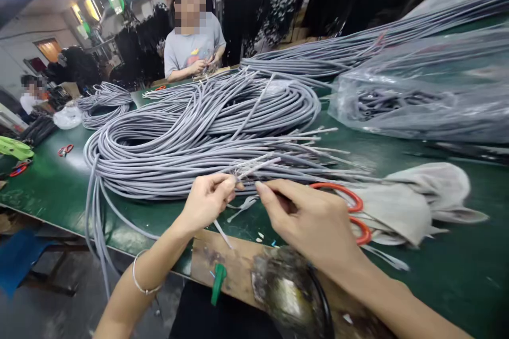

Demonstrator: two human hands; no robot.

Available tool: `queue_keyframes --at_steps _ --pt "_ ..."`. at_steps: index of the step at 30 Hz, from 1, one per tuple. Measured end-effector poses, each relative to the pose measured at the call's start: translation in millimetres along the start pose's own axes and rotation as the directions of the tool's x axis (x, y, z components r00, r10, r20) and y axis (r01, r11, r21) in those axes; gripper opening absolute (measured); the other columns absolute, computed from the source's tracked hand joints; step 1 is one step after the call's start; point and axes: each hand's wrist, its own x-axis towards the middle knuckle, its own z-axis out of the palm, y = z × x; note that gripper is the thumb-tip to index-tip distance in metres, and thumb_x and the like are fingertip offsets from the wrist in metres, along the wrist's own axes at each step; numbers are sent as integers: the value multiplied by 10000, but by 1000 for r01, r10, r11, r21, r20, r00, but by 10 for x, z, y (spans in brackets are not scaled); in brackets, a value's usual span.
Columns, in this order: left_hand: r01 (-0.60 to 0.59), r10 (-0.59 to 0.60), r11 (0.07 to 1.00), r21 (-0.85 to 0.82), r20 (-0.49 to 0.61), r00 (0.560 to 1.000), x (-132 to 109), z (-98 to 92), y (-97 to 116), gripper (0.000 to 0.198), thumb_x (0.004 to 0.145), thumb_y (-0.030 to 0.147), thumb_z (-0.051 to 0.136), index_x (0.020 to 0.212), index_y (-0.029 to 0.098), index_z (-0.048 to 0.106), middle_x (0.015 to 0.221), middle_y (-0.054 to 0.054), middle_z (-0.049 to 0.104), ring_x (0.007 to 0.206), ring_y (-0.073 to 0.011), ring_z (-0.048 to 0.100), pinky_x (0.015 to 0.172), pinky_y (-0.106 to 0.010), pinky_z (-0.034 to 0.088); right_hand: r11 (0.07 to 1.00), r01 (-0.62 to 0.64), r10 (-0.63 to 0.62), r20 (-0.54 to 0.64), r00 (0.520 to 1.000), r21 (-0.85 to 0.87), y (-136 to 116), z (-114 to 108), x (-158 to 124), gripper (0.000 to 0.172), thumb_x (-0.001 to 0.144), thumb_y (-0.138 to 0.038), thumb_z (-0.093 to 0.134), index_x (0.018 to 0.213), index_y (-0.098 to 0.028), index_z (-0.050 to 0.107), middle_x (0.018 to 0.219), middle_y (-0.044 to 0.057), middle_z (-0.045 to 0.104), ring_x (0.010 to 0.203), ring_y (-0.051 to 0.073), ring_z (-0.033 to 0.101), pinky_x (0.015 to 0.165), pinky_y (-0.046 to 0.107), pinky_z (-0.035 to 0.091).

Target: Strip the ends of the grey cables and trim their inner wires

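Observation:
My left hand (210, 198) is closed in a pinch on the stripped end of a grey cable, whose thin pale strands fan out above its fingertips. Close to its right, my right hand (306, 217) also pinches, its thumb and forefinger meeting at the fine wires; what exactly lies between them is too small to tell. Behind both hands lies a large coiled bundle of grey cables (159, 143), with many loose ends pointing right. Red-handled scissors (360, 230) rest just beyond my right hand, partly hidden, beside off-white cloth gloves (409, 204).
A wooden board (238, 262) at the table's front edge bears a green knob (218, 283) and a dark, grimy device (288, 288). A clear plastic bag (421, 95) lies at right. Across the green table (51, 180) sits a person (194, 45); another is far left.

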Motion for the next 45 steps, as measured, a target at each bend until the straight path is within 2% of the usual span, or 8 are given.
queue_keyframes --at_steps 8,14,19,22,32,36,41,45 --pt "-123 124 974 188 4 992 -15 43 -82 237 801 322 475 667 134 529 537 51 380 470 -61 298 448 -207 229 995 7 -10 22 1000 97 -23 -6 -1 283 882 -193 484 605 -170 541 460 -39 502 369 63 425 411 202 325" --pt "-48 100 964 263 -187 977 130 -19 -164 209 816 209 426 657 131 538 494 59 359 425 -52 270 435 -205 204 899 245 -284 55 957 364 -248 -74 -87 253 889 -169 474 649 -175 553 484 -36 527 415 68 478 464 199 363" --pt "-11 10 1000 -17 -46 999 100 -17 -111 281 770 406 549 710 133 522 500 82 339 384 -27 206 392 -192 135 993 93 -94 19 995 74 -79 -21 -45 263 894 -195 474 655 -166 581 518 -12 586 411 83 510 446 216 353" --pt "23 -19 995 -97 40 999 55 -2 -64 390 700 513 609 721 136 510 498 91 336 369 -16 187 378 -187 107 989 67 -73 -47 996 -129 45 -7 -3 264 889 -218 482 673 -156 620 559 9 629 469 119 564 466 241 358" --pt "-145 144 959 245 24 989 -3 3 -43 294 822 382 472 661 140 519 522 55 364 454 -60 282 443 -215 211 958 203 -205 12 979 -204 57 -73 45 262 869 -214 513 655 -159 654 534 15 610 511 156 522 496 278 346" --pt "-157 139 941 299 80 987 -5 -52 -25 312 832 373 467 616 149 490 513 50 370 462 -68 283 458 -221 213 971 205 -201 50 978 -124 110 -64 44 275 864 -205 499 630 -178 640 523 12 612 492 150 530 479 271 367" --pt "-96 49 970 222 207 977 34 -101 -57 383 817 456 472 579 166 400 513 61 331 438 -51 240 441 -211 198 961 111 -142 109 984 253 85 -17 37 286 877 -209 483 631 -193 628 612 20 681 537 127 618 515 222 467" --pt "-114 113 944 309 24 993 60 -40 -123 280 832 357 446 643 152 473 551 42 378 497 -74 301 469 -204 248 922 158 -201 86 976 354 -15 -43 23 212 848 -156 513 661 -176 612 538 8 611 477 110 546 466 219 440"
